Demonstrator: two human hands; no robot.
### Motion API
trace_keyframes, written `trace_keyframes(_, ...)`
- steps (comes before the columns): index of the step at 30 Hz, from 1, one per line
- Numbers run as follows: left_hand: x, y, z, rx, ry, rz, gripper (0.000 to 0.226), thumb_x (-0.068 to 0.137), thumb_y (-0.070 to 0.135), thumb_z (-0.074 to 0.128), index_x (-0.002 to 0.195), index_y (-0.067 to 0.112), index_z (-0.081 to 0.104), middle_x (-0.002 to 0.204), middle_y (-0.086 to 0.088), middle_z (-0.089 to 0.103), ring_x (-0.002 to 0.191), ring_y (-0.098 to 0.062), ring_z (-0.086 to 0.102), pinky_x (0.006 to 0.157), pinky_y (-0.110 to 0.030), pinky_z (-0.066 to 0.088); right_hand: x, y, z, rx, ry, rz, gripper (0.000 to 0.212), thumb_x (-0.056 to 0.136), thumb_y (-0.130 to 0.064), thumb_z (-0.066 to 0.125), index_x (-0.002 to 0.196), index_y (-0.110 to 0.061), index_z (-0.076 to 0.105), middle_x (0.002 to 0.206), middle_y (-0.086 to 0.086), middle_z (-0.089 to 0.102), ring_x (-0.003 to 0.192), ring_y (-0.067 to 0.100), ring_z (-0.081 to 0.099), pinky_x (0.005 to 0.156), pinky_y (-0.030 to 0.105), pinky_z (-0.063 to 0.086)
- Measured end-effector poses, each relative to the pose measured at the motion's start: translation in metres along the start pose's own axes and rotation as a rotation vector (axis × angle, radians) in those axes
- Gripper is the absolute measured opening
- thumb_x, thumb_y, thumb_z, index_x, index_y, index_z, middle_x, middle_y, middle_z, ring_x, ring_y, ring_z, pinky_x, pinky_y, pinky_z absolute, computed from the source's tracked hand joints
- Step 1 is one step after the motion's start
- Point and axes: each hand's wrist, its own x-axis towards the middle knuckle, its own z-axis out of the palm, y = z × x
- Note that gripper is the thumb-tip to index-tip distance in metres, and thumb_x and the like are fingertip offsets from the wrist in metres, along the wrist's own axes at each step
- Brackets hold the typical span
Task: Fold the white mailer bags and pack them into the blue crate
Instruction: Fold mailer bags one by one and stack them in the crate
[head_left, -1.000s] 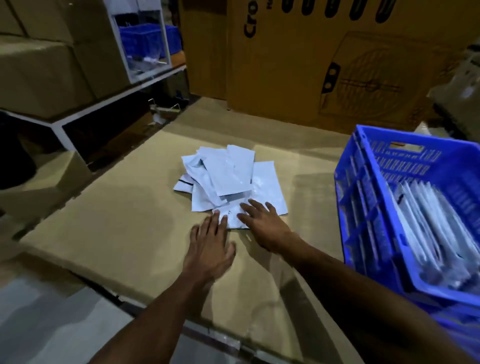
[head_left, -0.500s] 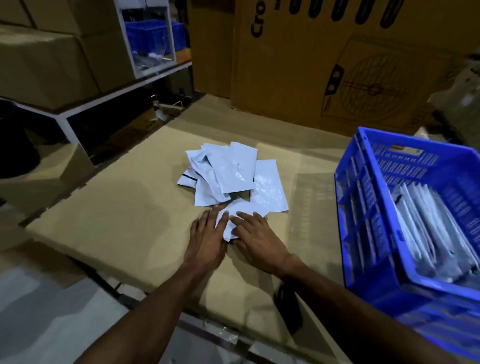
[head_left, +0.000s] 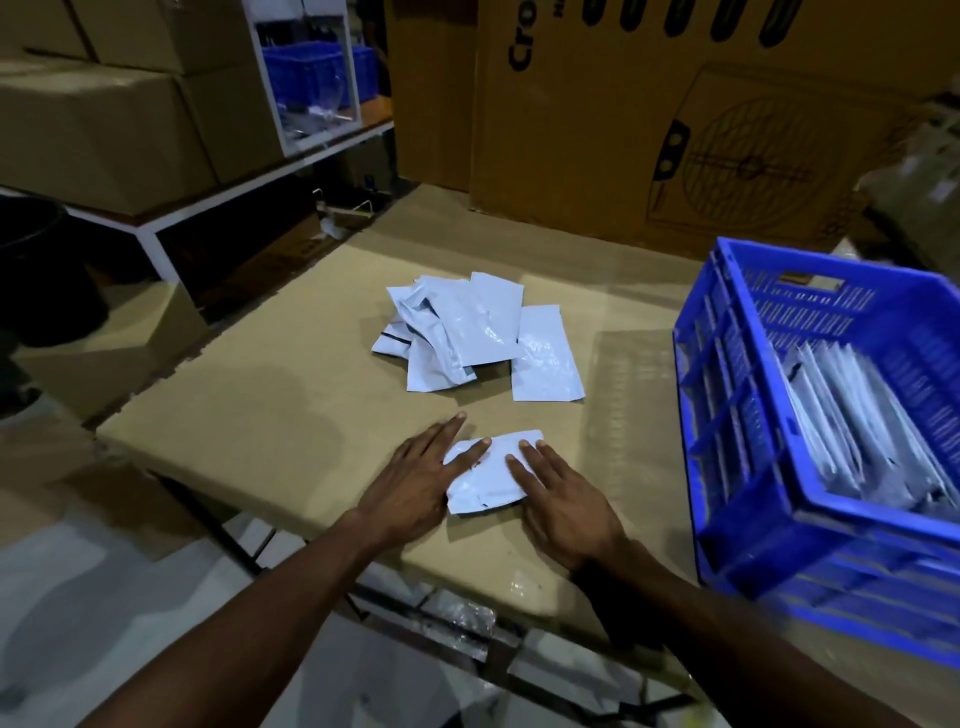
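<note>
Blue crate (head_left: 737, 395) already holds many folded bags — both hands, left (head_left: 415, 483) and right (head_left: 566, 499), press one mailer (head_left: 488, 475) flat-fingered; a loose pile (head_left: 467, 332) remains.

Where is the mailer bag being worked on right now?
In the head view, the single mailer bag lies flat on the cardboard surface, near its front edge, pressed between the left hand and right hand, apart from the loose pile behind it.
</note>
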Motion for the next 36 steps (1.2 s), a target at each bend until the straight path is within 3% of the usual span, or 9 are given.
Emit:
trace_keyframes(4,0.003,0.001,-0.002,0.091,0.019,-0.012,0.093,0.080,0.004,0.056,0.160,0.031,0.019,0.170,-0.005,0.002,0.153,-0.027,0.015,0.118,-0.041,0.026,-0.011,-0.016,0.000,-0.032,0.003,0.108,0.060,0.091,-0.040,0.042,0.142,-0.010,0.051,0.148,0.018,0.048,0.137,0.038,0.044,0.099,0.046,0.052)
trace_keyframes(6,0.004,-0.004,-0.002,0.104,0.096,-0.058,0.088,0.071,0.004,0.069,0.153,0.017,0.040,0.164,-0.011,0.027,0.145,-0.030,0.038,0.111,-0.043,0.039,-0.010,-0.023,-0.005,0.005,0.021,0.155,0.063,0.093,-0.049,0.042,0.140,-0.008,0.054,0.146,0.019,0.050,0.136,0.039,0.045,0.103,0.048,0.048)
trace_keyframes(8,0.009,-0.005,-0.001,0.039,0.228,-0.116,0.074,0.063,-0.005,0.078,0.134,0.003,0.060,0.143,-0.018,0.056,0.124,-0.034,0.061,0.098,-0.047,0.052,0.001,-0.024,-0.014,0.038,0.068,0.199,0.061,0.097,-0.048,0.038,0.137,-0.006,0.055,0.143,0.018,0.053,0.135,0.037,0.047,0.106,0.047,0.045)
trace_keyframes(10,0.017,0.010,-0.004,-0.064,0.333,-0.116,0.050,0.075,-0.001,0.065,0.125,-0.003,0.066,0.128,-0.021,0.066,0.112,-0.036,0.068,0.094,-0.048,0.055,0.019,-0.022,-0.022,0.080,0.079,0.212,0.057,0.099,-0.039,0.032,0.134,-0.003,0.057,0.140,0.018,0.056,0.131,0.036,0.050,0.107,0.046,0.044)
trace_keyframes(11,0.022,0.023,-0.005,-0.114,0.327,-0.133,0.048,0.084,0.013,0.049,0.128,-0.002,0.064,0.130,-0.020,0.065,0.116,-0.035,0.066,0.099,-0.045,0.052,0.027,-0.021,-0.024,0.090,0.057,0.191,0.056,0.099,-0.036,0.029,0.133,-0.002,0.058,0.139,0.018,0.056,0.130,0.036,0.051,0.106,0.046,0.044)
trace_keyframes(14,0.029,0.055,0.008,-0.071,0.063,-0.205,0.083,0.086,0.044,0.005,0.149,0.006,0.044,0.155,-0.010,0.044,0.146,-0.025,0.037,0.118,-0.043,0.025,0.032,-0.014,-0.012,0.065,-0.042,0.091,0.056,0.100,-0.035,0.025,0.137,-0.005,0.055,0.144,0.014,0.053,0.135,0.035,0.047,0.107,0.048,0.040)
trace_keyframes(20,0.019,0.058,0.039,0.087,0.089,-0.241,0.061,0.098,0.039,0.030,0.148,0.009,0.048,0.151,-0.007,0.051,0.142,-0.026,0.044,0.113,-0.052,0.037,0.020,-0.007,0.009,0.083,-0.037,0.133,0.057,0.105,-0.042,0.020,0.151,-0.016,0.040,0.158,0.001,0.036,0.148,0.024,0.028,0.113,0.043,0.033)
trace_keyframes(28,0.020,0.059,0.041,0.093,0.082,-0.247,0.063,0.100,0.041,0.023,0.152,0.010,0.043,0.154,-0.005,0.046,0.147,-0.026,0.036,0.116,-0.055,0.030,0.022,-0.008,0.007,0.082,-0.060,0.146,0.054,0.103,-0.042,0.025,0.148,-0.019,0.044,0.154,0.000,0.043,0.143,0.025,0.037,0.107,0.049,0.040)
trace_keyframes(36,0.019,0.063,0.036,0.063,0.088,-0.258,0.062,0.101,0.041,0.022,0.152,0.012,0.042,0.156,-0.004,0.045,0.148,-0.024,0.035,0.116,-0.056,0.029,0.019,-0.010,0.007,0.119,-0.074,0.163,0.055,0.103,-0.043,0.022,0.152,-0.022,0.036,0.158,-0.004,0.036,0.148,0.021,0.026,0.113,0.050,0.031)
